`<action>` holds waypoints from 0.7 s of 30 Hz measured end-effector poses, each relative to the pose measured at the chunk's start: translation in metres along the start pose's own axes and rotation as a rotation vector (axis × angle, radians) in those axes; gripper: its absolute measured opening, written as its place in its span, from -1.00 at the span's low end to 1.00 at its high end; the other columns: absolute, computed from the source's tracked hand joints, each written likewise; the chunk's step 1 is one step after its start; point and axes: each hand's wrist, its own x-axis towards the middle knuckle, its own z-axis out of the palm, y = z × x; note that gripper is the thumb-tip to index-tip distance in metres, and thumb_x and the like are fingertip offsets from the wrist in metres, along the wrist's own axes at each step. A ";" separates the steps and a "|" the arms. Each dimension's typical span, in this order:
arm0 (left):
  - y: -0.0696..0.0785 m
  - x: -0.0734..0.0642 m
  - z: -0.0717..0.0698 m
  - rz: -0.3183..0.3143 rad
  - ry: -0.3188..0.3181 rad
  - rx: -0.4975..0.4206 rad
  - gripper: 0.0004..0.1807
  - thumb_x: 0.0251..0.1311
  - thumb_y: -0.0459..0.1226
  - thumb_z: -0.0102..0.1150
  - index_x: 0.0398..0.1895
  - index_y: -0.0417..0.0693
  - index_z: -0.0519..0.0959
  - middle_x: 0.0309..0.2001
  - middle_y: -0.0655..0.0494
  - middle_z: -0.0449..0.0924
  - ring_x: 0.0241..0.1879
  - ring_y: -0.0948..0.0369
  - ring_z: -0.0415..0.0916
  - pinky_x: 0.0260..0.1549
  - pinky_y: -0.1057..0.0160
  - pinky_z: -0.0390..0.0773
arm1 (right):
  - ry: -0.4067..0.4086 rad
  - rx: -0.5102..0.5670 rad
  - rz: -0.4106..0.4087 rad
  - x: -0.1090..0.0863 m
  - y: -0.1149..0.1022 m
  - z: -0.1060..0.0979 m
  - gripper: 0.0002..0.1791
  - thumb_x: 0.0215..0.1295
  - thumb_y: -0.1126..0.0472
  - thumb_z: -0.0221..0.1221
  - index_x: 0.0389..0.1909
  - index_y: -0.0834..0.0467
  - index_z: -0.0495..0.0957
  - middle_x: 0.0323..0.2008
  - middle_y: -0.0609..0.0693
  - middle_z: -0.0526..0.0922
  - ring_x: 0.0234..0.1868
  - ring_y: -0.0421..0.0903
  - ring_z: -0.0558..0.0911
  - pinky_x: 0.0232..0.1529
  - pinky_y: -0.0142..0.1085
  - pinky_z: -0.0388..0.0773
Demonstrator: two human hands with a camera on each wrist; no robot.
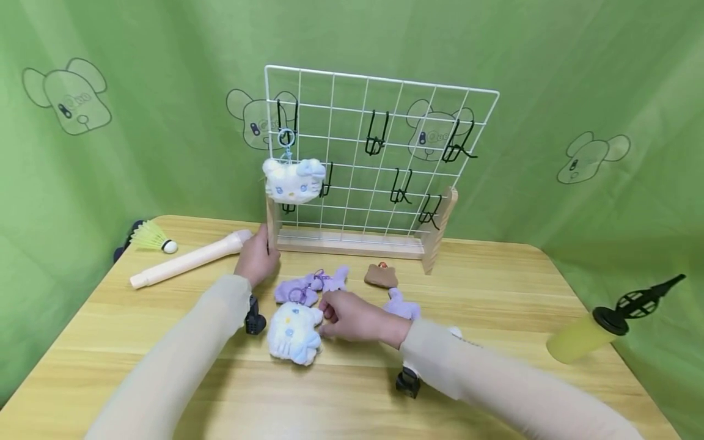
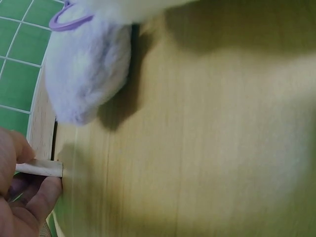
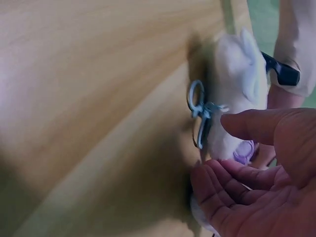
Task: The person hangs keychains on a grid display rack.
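My left hand grips the left wooden leg of a white wire grid rack, thumb and fingers on opposite sides. A white plush cat-head keychain with a blue bow lies on the table, face toward the head camera. Beside its ear is my right hand, thumb and fingers apart. In the right wrist view, the blue key ring lies just beyond the fingertips. Purple plush keychains lie behind the cat head. A similar cat head hangs from an upper left hook.
Several black hooks sit on the grid. A brown plush piece and another purple plush lie before the rack. At left are a pale tube and a shuttlecock; a yellow bottle stands at right.
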 end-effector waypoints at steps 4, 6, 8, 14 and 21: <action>0.001 0.000 0.000 -0.001 -0.004 -0.002 -0.36 0.36 -0.48 -0.01 0.50 -0.36 0.19 0.30 -0.52 0.49 0.22 -0.40 0.56 0.24 -0.30 0.62 | 0.012 -0.053 -0.004 0.000 -0.003 0.010 -0.74 0.28 0.29 0.36 -0.13 0.32 0.55 -0.33 0.10 0.57 -0.29 -0.16 0.44 -0.26 -0.38 0.48; 0.002 0.000 0.000 -0.006 -0.014 -0.008 -0.36 0.36 -0.48 -0.01 0.52 -0.36 0.18 0.31 -0.52 0.48 0.23 -0.40 0.55 0.24 -0.30 0.63 | 0.020 -0.087 0.004 -0.001 -0.004 0.014 -0.73 0.28 0.24 0.37 -0.12 0.29 0.55 -0.31 0.07 0.54 -0.28 -0.16 0.42 -0.30 -0.38 0.44; 0.001 0.000 0.001 -0.012 -0.018 -0.010 -0.35 0.36 -0.48 0.00 0.52 -0.35 0.18 0.31 -0.51 0.48 0.23 -0.40 0.55 0.24 -0.30 0.63 | 0.023 -0.105 0.014 -0.001 -0.005 0.018 -0.69 0.28 0.21 0.38 -0.08 0.26 0.54 -0.24 0.04 0.52 -0.24 -0.16 0.42 -0.28 -0.39 0.44; -0.003 0.002 0.003 -0.002 0.000 -0.002 -0.37 0.34 -0.47 0.02 0.48 -0.35 0.21 0.28 -0.52 0.52 0.20 -0.40 0.57 0.24 -0.31 0.62 | 0.012 -0.079 0.014 0.001 -0.004 0.022 -0.73 0.26 0.23 0.39 -0.12 0.22 0.54 -0.23 0.03 0.49 -0.21 -0.14 0.40 -0.28 -0.38 0.40; -0.003 0.003 0.002 0.002 -0.006 0.008 -0.38 0.35 -0.47 0.02 0.47 -0.39 0.21 0.27 -0.54 0.51 0.19 -0.41 0.57 0.22 -0.31 0.64 | -0.025 -0.048 -0.009 0.002 0.000 0.021 -0.74 0.22 0.26 0.43 -0.24 0.20 0.51 -0.33 -0.04 0.48 -0.28 -0.19 0.41 -0.30 -0.41 0.39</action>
